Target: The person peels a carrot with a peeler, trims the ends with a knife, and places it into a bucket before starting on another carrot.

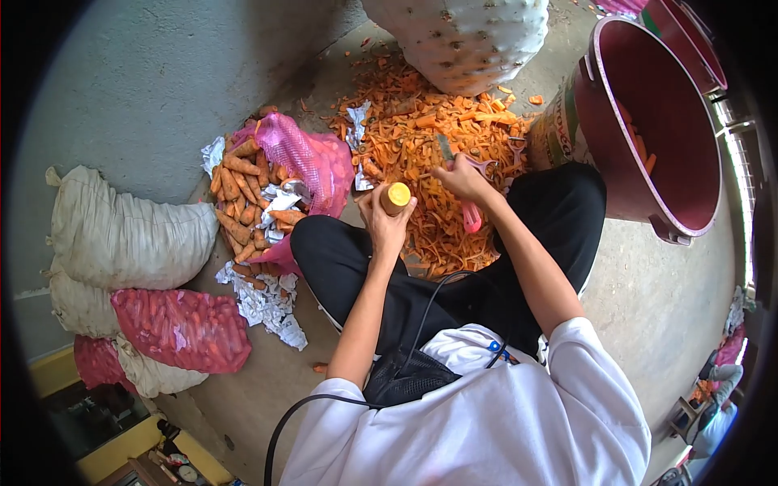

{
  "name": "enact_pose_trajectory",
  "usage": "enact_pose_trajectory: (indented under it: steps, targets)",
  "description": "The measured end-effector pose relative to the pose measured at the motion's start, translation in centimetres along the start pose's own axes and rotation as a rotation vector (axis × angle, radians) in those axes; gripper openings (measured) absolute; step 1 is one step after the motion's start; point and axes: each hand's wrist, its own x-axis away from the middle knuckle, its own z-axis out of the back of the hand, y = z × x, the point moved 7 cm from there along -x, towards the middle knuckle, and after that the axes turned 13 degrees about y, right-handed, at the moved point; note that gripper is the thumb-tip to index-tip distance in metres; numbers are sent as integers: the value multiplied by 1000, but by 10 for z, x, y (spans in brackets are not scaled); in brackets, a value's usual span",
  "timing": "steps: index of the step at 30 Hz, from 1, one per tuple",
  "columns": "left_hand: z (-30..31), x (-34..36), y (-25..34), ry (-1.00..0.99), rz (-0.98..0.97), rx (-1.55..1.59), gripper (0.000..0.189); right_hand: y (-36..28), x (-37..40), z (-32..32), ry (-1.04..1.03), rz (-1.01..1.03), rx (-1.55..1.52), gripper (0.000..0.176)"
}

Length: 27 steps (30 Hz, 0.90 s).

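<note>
My left hand [387, 212] is wrapped around a carrot whose flat, yellow-orange cut end [396, 194] faces up. To its right, over the heap, my right hand [465, 180] is closed on a small knife, with its grey blade [444, 147] pointing up and left, away from me. A pink handle [471, 217] shows just below that hand, and a pink forked piece [485, 166] shows beside its fingers. Under both hands spreads a large heap of orange carrot peelings [442, 235], between my crossed legs and beyond them.
An open pink mesh sack [320, 166] spills unpeeled carrots [235, 190] and crumpled paper [263, 308] at left. Filled white sacks [134, 227] and a red mesh sack [182, 330] lie farther left. A maroon tub [596, 146] holding some carrots stands right; a bulging white sack [466, 40] stands ahead.
</note>
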Motion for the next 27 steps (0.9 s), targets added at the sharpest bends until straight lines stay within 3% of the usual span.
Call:
enact_pose_trajectory:
  steps: [1, 3, 6, 8, 9, 12, 13, 14, 16, 19, 20, 22, 23, 26, 27]
  targets:
    - [-1, 3, -2, -13, -15, -58, 58, 25, -12, -10, 65, 23, 164, 41]
    - [-3, 9, -2, -62, -39, -313, 66, 95, -45, -60, -70, 45, 317, 37]
    - [-8, 13, -5, -190, 131, -482, 70, 80, -35, -60, -224, 106, 463, 37]
    - [-16, 15, -15, -230, 80, -474, 67, 78, -33, -57, -222, 91, 438, 39]
    - [-19, 14, -18, -253, 78, -443, 67, 73, -36, -51, -122, 43, 342, 51]
    - [-25, 16, -20, -296, 147, -386, 63, 50, -20, -35, 94, 200, 577, 69]
    - [-25, 15, -17, -307, 182, -374, 63, 32, -18, -41, 39, 208, 369, 82]
    - [-24, 13, -16, -306, 181, -369, 63, 23, -15, -58, -282, 88, 164, 82]
    - [-21, 8, -12, -307, 182, -349, 64, 12, -5, -75, -393, 90, -189, 79]
    - [-24, 4, -1, -340, 46, -439, 72, -1, 7, -52, -516, -271, -428, 72]
    - [-25, 3, 6, -339, 29, -440, 72, -17, 18, -47, -591, -195, -324, 70]
    - [-34, 4, -5, -381, -2, -366, 70, -27, 21, -53, -523, 246, 99, 69]
    - [-39, 6, -9, -400, -15, -326, 70, -19, 20, -56, -553, 161, 118, 68]
    - [-40, -6, 5, -271, -77, -90, 68, -3, 3, -46, -452, 68, -195, 63]
    - [-43, -14, 0, -273, 155, 248, 65, -5, -4, -35, -362, -13, -274, 56]
